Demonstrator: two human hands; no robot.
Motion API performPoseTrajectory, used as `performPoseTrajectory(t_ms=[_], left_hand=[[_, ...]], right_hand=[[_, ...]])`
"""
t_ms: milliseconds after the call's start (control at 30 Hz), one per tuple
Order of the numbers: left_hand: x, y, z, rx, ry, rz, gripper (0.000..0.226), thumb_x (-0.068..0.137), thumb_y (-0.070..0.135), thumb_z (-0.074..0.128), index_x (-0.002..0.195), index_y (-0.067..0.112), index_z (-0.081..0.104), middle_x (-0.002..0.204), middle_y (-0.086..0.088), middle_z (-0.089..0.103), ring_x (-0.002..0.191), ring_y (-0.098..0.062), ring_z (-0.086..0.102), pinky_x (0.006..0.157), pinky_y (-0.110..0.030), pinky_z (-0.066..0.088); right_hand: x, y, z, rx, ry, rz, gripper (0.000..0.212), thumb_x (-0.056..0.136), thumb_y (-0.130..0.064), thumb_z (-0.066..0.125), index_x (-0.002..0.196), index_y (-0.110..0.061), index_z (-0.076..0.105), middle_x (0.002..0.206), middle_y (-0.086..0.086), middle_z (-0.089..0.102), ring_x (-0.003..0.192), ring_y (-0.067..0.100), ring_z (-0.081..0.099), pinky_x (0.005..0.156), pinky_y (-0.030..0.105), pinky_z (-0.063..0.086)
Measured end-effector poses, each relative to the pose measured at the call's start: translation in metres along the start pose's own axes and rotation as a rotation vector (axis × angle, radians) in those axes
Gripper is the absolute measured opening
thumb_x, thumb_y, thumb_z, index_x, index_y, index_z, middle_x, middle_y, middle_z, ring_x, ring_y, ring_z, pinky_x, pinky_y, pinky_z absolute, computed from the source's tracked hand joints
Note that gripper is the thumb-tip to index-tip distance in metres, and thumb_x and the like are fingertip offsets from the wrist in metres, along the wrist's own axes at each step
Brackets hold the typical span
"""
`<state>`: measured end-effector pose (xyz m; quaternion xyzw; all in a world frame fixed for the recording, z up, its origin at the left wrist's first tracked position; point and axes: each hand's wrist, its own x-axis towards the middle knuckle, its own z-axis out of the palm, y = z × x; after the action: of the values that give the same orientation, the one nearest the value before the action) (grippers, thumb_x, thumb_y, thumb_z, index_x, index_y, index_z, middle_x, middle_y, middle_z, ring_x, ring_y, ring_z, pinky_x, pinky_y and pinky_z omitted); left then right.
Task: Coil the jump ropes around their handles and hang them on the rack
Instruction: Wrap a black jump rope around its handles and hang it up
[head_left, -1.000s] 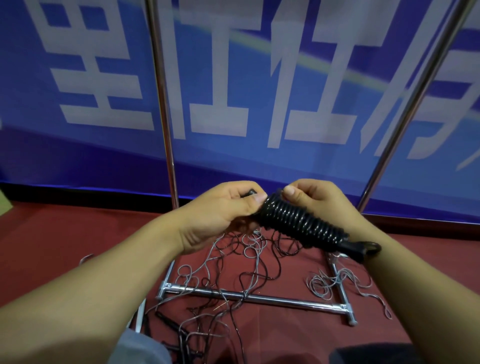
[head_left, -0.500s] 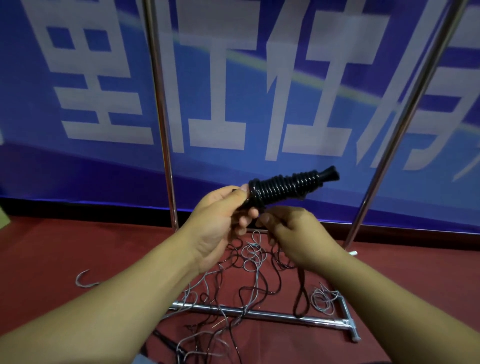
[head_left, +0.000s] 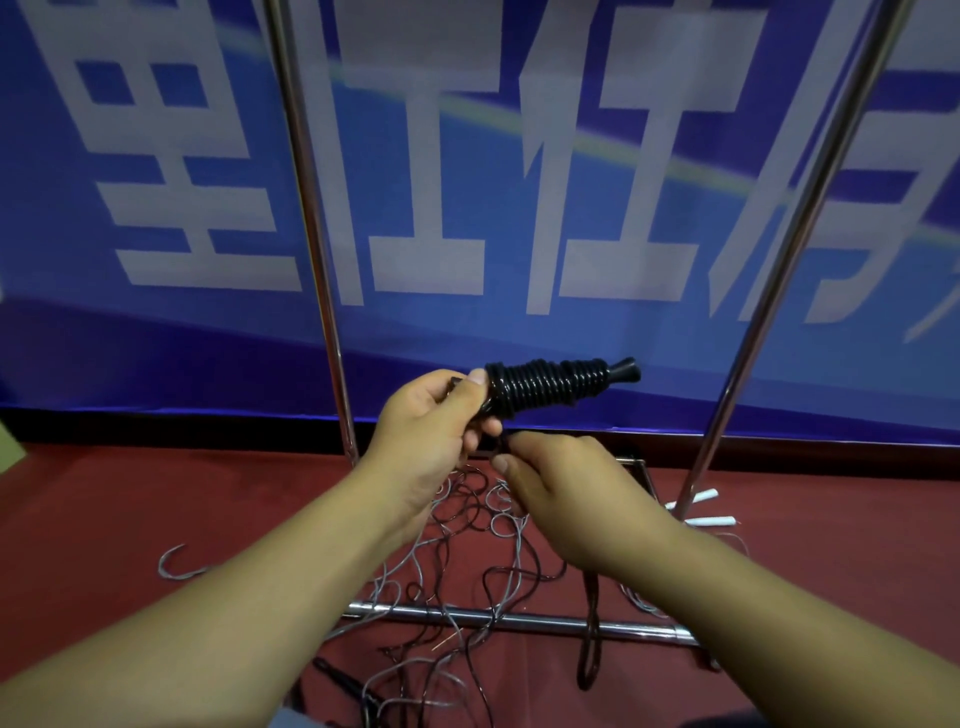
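Coiled rope: a black jump rope (head_left: 545, 387) is wound in tight turns around its handles, held in the air between the rack's two uprights, lying roughly level with one black handle end pointing toward the right upright.
Left hand: the left hand (head_left: 431, 426) grips the near end of the bundle, thumb pressed on top of the first coils, fingers curled underneath.
Right hand: the right hand (head_left: 561, 499) sits just below the bundle, thumb and forefinger pinching a short black strand that runs up to the coils.
Hanging loop: a black rope loop (head_left: 589, 639) hangs down below the right forearm, across the rack's bottom bar.
Rack: a chrome rack (head_left: 332, 322) stands behind the bundle, its bottom bar lying on the floor below the hands.
Loose ropes: grey and black ropes (head_left: 467, 561) lie tangled on the red floor (head_left: 104, 509) around the bottom bar.
White handles: two white handles (head_left: 709, 512) lie at the foot of the right upright.
Backdrop: a blue banner (head_left: 156, 338) with large white characters hangs behind the rack.
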<state>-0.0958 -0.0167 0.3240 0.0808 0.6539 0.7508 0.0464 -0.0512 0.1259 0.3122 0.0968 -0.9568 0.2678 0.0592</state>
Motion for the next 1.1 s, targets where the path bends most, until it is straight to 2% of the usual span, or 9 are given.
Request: performPoseTrajectory(t_ms=[133, 233, 333, 533, 600, 667, 767, 933, 1100], left_hand=[[0.001, -0.005, -0.001, 0.108, 0.002, 0.054, 0.029, 0.101, 0.027, 0.056, 0.094, 0.0, 0.063, 0.063, -0.001, 0.063, 0.053, -0.007, 0.046, 0.053, -0.018, 0.04], [0.001, -0.008, -0.002, 0.202, -0.023, 0.123, 0.025, 0.1, 0.024, 0.058, 0.091, 0.002, 0.066, 0.063, 0.0, 0.064, 0.058, -0.007, 0.055, 0.06, -0.021, 0.046], [0.003, -0.01, -0.004, 0.307, -0.036, 0.176, 0.023, 0.098, 0.023, 0.061, 0.087, 0.004, 0.066, 0.062, 0.001, 0.065, 0.064, -0.01, 0.062, 0.072, -0.032, 0.053], [0.007, -0.011, -0.008, 0.517, -0.025, 0.239, 0.028, 0.098, 0.028, 0.061, 0.084, 0.004, 0.063, 0.062, -0.002, 0.062, 0.057, -0.005, 0.056, 0.061, -0.024, 0.045], [0.008, -0.01, -0.01, 0.576, -0.034, 0.245, 0.029, 0.098, 0.03, 0.06, 0.082, 0.006, 0.063, 0.063, -0.006, 0.062, 0.056, -0.008, 0.055, 0.06, -0.028, 0.044], [0.01, -0.011, -0.012, 0.64, -0.046, 0.258, 0.029, 0.097, 0.033, 0.06, 0.078, 0.012, 0.062, 0.065, -0.01, 0.064, 0.059, -0.019, 0.055, 0.062, -0.039, 0.047], [0.011, -0.011, -0.015, 0.749, -0.072, 0.282, 0.028, 0.096, 0.037, 0.059, 0.076, 0.018, 0.059, 0.067, -0.009, 0.062, 0.062, -0.024, 0.055, 0.065, -0.047, 0.049], [0.012, -0.012, -0.017, 0.926, -0.103, 0.29, 0.028, 0.096, 0.042, 0.056, 0.079, 0.02, 0.057, 0.067, -0.003, 0.059, 0.063, -0.021, 0.054, 0.059, -0.038, 0.045], [0.018, -0.015, -0.022, 1.031, -0.122, 0.26, 0.026, 0.096, 0.042, 0.056, 0.081, 0.021, 0.057, 0.066, 0.0, 0.057, 0.065, -0.021, 0.054, 0.059, -0.036, 0.043]], right_hand=[[-0.006, -0.003, 0.0, -0.015, -0.041, -0.018, 0.03, 0.103, -0.034, 0.049, 0.075, -0.024, 0.041, 0.074, -0.002, 0.056, 0.064, 0.02, 0.048, 0.052, 0.026, 0.03], [-0.009, -0.002, 0.002, -0.002, -0.054, -0.036, 0.03, 0.101, -0.031, 0.052, 0.075, -0.029, 0.037, 0.078, -0.006, 0.051, 0.068, 0.018, 0.045, 0.061, 0.031, 0.031], [-0.011, -0.001, 0.004, 0.009, -0.036, -0.061, 0.02, 0.099, -0.031, 0.055, 0.083, -0.029, 0.044, 0.082, -0.007, 0.053, 0.073, 0.018, 0.05, 0.065, 0.031, 0.035], [-0.011, -0.003, -0.002, -0.059, -0.03, -0.053, 0.023, 0.098, -0.036, 0.056, 0.079, -0.026, 0.048, 0.079, -0.005, 0.058, 0.075, 0.02, 0.056, 0.062, 0.033, 0.042], [-0.012, -0.004, -0.005, -0.079, -0.038, -0.026, 0.025, 0.098, -0.039, 0.056, 0.078, -0.024, 0.052, 0.074, -0.006, 0.056, 0.069, 0.017, 0.054, 0.057, 0.03, 0.037], [-0.012, -0.004, -0.008, -0.101, -0.044, 0.0, 0.031, 0.097, -0.043, 0.057, 0.074, -0.023, 0.051, 0.068, -0.005, 0.053, 0.063, 0.016, 0.051, 0.053, 0.029, 0.032], [-0.012, -0.004, -0.01, -0.123, -0.062, 0.037, 0.037, 0.096, -0.048, 0.057, 0.071, -0.021, 0.051, 0.068, -0.001, 0.056, 0.064, 0.02, 0.055, 0.054, 0.032, 0.035], [-0.013, -0.006, -0.014, -0.159, -0.104, 0.048, 0.036, 0.096, -0.048, 0.057, 0.071, -0.023, 0.055, 0.069, -0.001, 0.059, 0.064, 0.018, 0.055, 0.052, 0.03, 0.034], [-0.015, -0.003, -0.022, -0.181, -0.119, 0.052, 0.03, 0.095, -0.047, 0.059, 0.074, -0.025, 0.059, 0.072, -0.001, 0.061, 0.065, 0.017, 0.057, 0.059, 0.035, 0.045]])
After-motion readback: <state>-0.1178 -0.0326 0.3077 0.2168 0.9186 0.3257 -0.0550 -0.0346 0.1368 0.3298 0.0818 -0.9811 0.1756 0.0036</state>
